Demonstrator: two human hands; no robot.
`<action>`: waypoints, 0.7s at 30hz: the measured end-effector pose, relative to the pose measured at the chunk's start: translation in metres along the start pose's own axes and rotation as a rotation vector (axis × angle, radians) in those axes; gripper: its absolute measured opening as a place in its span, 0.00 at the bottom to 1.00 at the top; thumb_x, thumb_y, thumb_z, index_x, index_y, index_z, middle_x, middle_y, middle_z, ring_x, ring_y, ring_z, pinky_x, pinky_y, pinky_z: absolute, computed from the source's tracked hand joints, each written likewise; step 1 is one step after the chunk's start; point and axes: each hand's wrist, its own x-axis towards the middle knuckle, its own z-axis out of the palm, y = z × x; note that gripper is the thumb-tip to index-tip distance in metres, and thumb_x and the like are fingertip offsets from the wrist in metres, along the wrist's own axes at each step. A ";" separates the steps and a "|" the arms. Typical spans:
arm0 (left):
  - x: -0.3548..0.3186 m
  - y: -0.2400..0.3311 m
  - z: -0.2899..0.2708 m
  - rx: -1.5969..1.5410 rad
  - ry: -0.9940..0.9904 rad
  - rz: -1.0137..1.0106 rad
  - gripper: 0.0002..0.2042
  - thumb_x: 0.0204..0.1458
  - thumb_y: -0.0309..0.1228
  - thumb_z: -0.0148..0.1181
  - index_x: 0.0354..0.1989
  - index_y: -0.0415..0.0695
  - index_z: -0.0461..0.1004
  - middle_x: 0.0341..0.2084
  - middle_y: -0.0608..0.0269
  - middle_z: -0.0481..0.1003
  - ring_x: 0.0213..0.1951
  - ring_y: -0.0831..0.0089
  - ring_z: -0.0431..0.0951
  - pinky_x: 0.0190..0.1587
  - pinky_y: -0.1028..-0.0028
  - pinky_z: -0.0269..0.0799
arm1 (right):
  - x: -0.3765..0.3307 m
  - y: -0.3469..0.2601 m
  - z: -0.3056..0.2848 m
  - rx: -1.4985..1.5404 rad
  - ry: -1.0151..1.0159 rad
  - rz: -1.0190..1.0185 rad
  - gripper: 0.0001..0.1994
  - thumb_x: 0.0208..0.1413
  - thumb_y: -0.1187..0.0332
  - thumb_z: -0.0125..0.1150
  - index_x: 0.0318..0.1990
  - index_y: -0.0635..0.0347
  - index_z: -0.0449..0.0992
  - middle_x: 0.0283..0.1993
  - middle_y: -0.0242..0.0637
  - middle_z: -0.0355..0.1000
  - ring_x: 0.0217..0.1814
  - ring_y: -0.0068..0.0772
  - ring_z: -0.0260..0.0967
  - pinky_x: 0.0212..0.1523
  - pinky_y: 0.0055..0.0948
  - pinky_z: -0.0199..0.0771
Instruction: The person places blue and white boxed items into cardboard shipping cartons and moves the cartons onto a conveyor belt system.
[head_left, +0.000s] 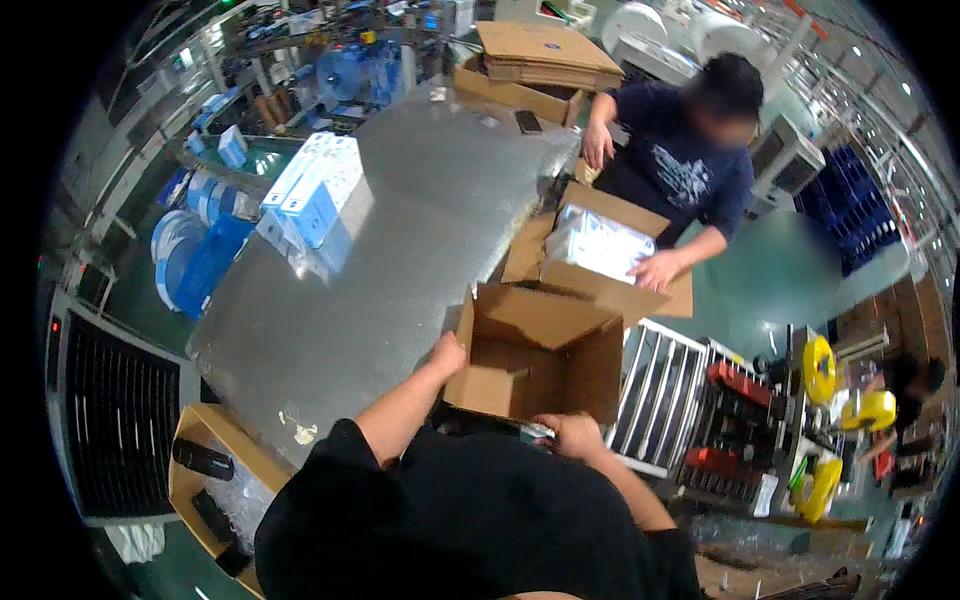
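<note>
An open cardboard box [595, 370] stands right in front of me, its inside bare and one flap folded inward. My left hand [448, 355] is closed on the box's left edge. At the near side of the same box, my right hand [572, 436] is closed around a small pale and teal object [538, 432], too little of which shows to name. Just beyond stands a second cardboard box [615, 290] with its flaps out, filled with white and light-blue packs [600, 243]. A co-worker's hand [660, 270] rests on that box's right edge.
The metal table [400, 240] carries white-and-blue cartons [315, 190] and a phone [528, 122]. Flat cardboard [548, 50] is stacked at the back. To the right are a roller conveyor [655, 395] and yellow tape rolls [820, 370]. A scrap box [185, 480] stands lower left.
</note>
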 end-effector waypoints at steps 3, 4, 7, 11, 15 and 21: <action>-0.008 0.015 -0.013 -0.138 -0.038 0.008 0.15 0.54 0.34 0.54 0.46 0.36 0.69 0.42 0.40 0.74 0.46 0.42 0.73 0.49 0.53 0.69 | -0.015 0.007 0.052 -0.190 0.440 -0.201 0.14 0.50 0.62 0.54 0.44 0.52 0.74 0.47 0.36 0.76 0.39 0.45 0.74 0.38 0.42 0.74; -0.009 0.019 -0.016 -0.116 -0.045 -0.022 0.15 0.54 0.34 0.54 0.45 0.36 0.69 0.43 0.40 0.74 0.47 0.42 0.73 0.49 0.53 0.69 | -0.024 -0.011 0.051 -0.068 0.681 -0.270 0.15 0.53 0.60 0.53 0.47 0.50 0.74 0.49 0.34 0.75 0.43 0.45 0.75 0.43 0.43 0.74; -0.005 0.026 -0.034 -0.173 -0.066 -0.067 0.15 0.54 0.35 0.54 0.44 0.36 0.70 0.42 0.40 0.75 0.48 0.43 0.74 0.50 0.52 0.69 | -0.019 -0.017 0.065 0.222 0.481 -0.007 0.14 0.54 0.59 0.54 0.46 0.49 0.78 0.43 0.40 0.77 0.44 0.46 0.75 0.47 0.41 0.73; 0.000 0.013 -0.041 -0.235 -0.117 -0.025 0.19 0.55 0.41 0.53 0.45 0.35 0.70 0.39 0.38 0.75 0.44 0.43 0.75 0.47 0.52 0.70 | -0.003 -0.036 0.016 0.163 0.264 0.007 0.15 0.52 0.57 0.55 0.43 0.49 0.79 0.40 0.46 0.77 0.44 0.48 0.74 0.45 0.40 0.73; -0.016 -0.013 -0.109 -0.452 -0.213 0.163 0.37 0.51 0.61 0.53 0.55 0.37 0.68 0.52 0.44 0.71 0.53 0.52 0.72 0.55 0.59 0.66 | 0.027 -0.035 0.025 0.146 0.099 0.129 0.17 0.53 0.57 0.55 0.47 0.53 0.78 0.39 0.48 0.77 0.43 0.51 0.74 0.45 0.40 0.73; 0.072 -0.121 -0.244 -0.352 0.458 0.199 0.20 0.52 0.38 0.62 0.51 0.43 0.72 0.46 0.53 0.73 0.49 0.57 0.73 0.51 0.64 0.69 | 0.055 -0.070 0.019 0.489 0.333 0.232 0.15 0.57 0.60 0.57 0.45 0.62 0.77 0.39 0.46 0.76 0.40 0.53 0.73 0.45 0.38 0.72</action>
